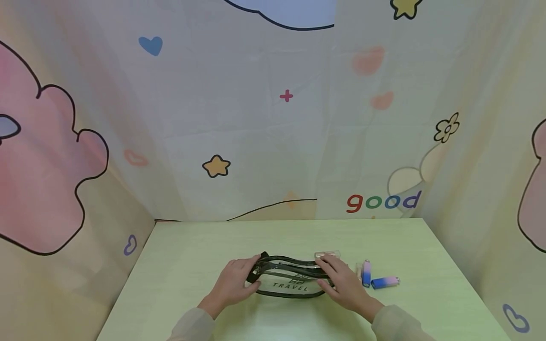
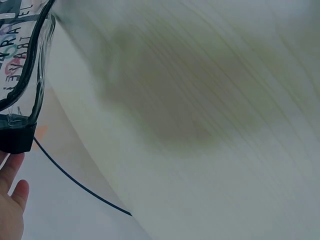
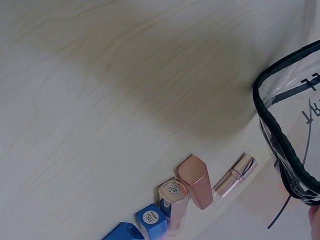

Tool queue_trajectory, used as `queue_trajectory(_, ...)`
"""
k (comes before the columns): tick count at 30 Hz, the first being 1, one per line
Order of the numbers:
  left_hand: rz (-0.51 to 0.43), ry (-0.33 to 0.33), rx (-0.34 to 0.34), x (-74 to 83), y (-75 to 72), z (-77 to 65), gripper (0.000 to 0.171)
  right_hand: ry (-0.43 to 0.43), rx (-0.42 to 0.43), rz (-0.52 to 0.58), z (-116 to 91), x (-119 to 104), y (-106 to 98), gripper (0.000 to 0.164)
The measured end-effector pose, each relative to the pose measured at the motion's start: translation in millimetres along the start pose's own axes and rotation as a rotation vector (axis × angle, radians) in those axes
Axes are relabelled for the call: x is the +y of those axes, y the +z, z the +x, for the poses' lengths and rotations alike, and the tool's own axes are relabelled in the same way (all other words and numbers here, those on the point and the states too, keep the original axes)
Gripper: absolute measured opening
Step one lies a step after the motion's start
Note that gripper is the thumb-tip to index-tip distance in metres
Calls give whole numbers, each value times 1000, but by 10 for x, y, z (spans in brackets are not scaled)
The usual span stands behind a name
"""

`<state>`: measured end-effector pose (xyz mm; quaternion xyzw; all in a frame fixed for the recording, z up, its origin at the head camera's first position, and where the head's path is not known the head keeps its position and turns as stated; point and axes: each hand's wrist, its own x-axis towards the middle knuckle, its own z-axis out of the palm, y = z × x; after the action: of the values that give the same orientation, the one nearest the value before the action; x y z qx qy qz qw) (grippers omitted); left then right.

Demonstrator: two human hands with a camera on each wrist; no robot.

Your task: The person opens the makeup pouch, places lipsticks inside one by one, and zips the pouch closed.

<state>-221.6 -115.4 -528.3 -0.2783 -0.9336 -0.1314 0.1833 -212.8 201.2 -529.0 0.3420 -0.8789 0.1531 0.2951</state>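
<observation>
A clear travel pouch [image 1: 290, 287] with black trim and the word TRAVEL stands on the table between both hands. My left hand [image 1: 230, 283] grips its left end, thumb at the front and fingers behind the black corner. At the right end, my right hand [image 1: 346, 285] holds the pouch between thumb and fingers. In the left wrist view, fingers [image 2: 11, 172] touch the pouch's black end tab [image 2: 17, 138]. The right wrist view shows the black edge of the pouch [image 3: 272, 120], with only a bit of the right hand [image 3: 315, 222] at the border.
Right of the pouch, a blue-and-pink lipstick tube [image 1: 366, 273] stands beside another lying tube [image 1: 386, 282]. A clear case [image 1: 327, 254] is partly behind the right hand. Rose-gold [image 3: 196, 181] and clear-and-gold tubes [image 3: 235, 178] show nearby. A printed curtain [image 1: 256, 118] surrounds the table [image 1: 179, 251].
</observation>
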Motion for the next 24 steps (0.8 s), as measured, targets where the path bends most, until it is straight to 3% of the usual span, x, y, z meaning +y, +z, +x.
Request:
queue_trajectory(6, -7, 6, 0, 10, 2, 22, 61, 45, -44, 38, -8, -4, -34, 48)
queue_trajectory(13, -10, 44, 22, 22, -16, 42, 59, 25, -33, 19, -28, 19, -39, 45)
queue_trajectory(24, -10, 78, 55, 65, -50, 61, 59, 26, -56, 24, -47, 26, -46, 55)
